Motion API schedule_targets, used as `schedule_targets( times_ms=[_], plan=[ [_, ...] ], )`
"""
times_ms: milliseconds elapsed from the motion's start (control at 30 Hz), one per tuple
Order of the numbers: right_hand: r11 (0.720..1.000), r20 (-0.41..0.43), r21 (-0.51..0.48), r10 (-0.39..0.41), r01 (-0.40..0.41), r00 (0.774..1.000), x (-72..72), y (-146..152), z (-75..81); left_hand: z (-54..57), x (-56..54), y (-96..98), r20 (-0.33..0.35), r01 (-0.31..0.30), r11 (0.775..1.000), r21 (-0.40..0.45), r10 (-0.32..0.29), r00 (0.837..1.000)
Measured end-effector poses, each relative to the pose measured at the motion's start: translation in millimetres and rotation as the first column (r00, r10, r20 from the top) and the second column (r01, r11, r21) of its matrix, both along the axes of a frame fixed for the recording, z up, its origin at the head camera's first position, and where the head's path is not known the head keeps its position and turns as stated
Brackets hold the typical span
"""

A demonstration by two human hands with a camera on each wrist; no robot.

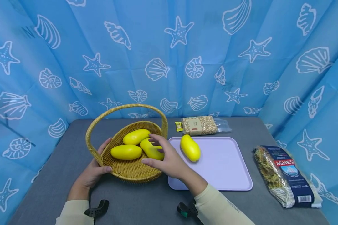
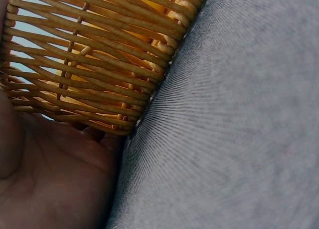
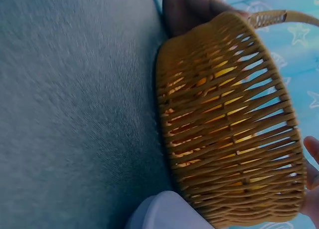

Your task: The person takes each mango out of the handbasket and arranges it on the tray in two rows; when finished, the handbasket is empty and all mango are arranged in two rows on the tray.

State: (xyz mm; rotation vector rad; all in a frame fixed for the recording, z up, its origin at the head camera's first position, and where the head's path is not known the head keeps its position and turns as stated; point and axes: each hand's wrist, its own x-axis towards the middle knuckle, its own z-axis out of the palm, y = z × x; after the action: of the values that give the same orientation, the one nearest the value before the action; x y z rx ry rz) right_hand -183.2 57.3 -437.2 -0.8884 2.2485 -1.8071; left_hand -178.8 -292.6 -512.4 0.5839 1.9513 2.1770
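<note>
A wicker basket (image 1: 129,171) with a tall arched handle stands on the left of the table. Inside lie three smooth yellow fruits that look like mangoes: one at the back (image 1: 135,137), one at the front left (image 1: 126,152) and one on the right (image 1: 149,148). My left hand (image 1: 91,172) holds the basket's left side, thumb over the rim and fingers outside. Above the right-hand mango hovers my right hand (image 1: 169,157), fingers and thumb spread apart; whether they touch the mango is hard to tell. Another mango (image 1: 190,148) lies on the lilac tray (image 1: 222,165).
Behind the tray lie a vacuum-sealed pack of pale grains or beans (image 1: 200,125) and a small yellow packet (image 1: 178,126). A pasta bag (image 1: 287,178) lies at the table's right edge. A blue seashell-patterned curtain (image 1: 169,62) hangs behind the grey table (image 1: 135,203).
</note>
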Motion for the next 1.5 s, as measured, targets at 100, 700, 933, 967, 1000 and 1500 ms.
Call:
schedule_targets(
  times_ms=[100, 700, 933, 967, 1000, 1500],
  plan=[
    [0.998, -0.029, 0.055, -0.028, 0.029, 0.999, -6.0, -7, -2.0, -0.1, -0.3, 0.0, 0.005, -0.001, 1.000, 0.000, 0.001, 1.000],
    [0.736, -0.264, 0.642, -0.051, 0.215, 0.963, -21.4, -42, -0.4, 1.2, 0.0, -1.6, 0.000, -0.003, 1.000, -0.003, 0.003, 1.000],
    [0.681, -0.242, 0.704, -0.037, 0.201, 0.970, -21.4, -46, -2.3, -2.3, -0.4, -3.1, -0.001, -0.004, 1.000, 0.007, 0.004, 1.000],
    [0.667, -0.233, 0.719, -0.030, 0.194, 0.972, -21.0, -46, -1.9, -2.7, -0.3, -2.8, -0.003, -0.005, 1.000, 0.006, 0.005, 1.000],
    [0.655, -0.229, 0.731, -0.023, 0.188, 0.973, -21.0, -46, -2.1, -3.3, -0.3, -2.5, -0.003, -0.007, 1.000, 0.005, 0.007, 1.000],
    [0.762, -0.273, 0.620, -0.017, 0.189, 0.962, -19.7, -36, -5.5, -4.8, -1.2, -2.1, 0.000, -0.019, 1.000, -0.007, 0.019, 1.000]
  ],
)
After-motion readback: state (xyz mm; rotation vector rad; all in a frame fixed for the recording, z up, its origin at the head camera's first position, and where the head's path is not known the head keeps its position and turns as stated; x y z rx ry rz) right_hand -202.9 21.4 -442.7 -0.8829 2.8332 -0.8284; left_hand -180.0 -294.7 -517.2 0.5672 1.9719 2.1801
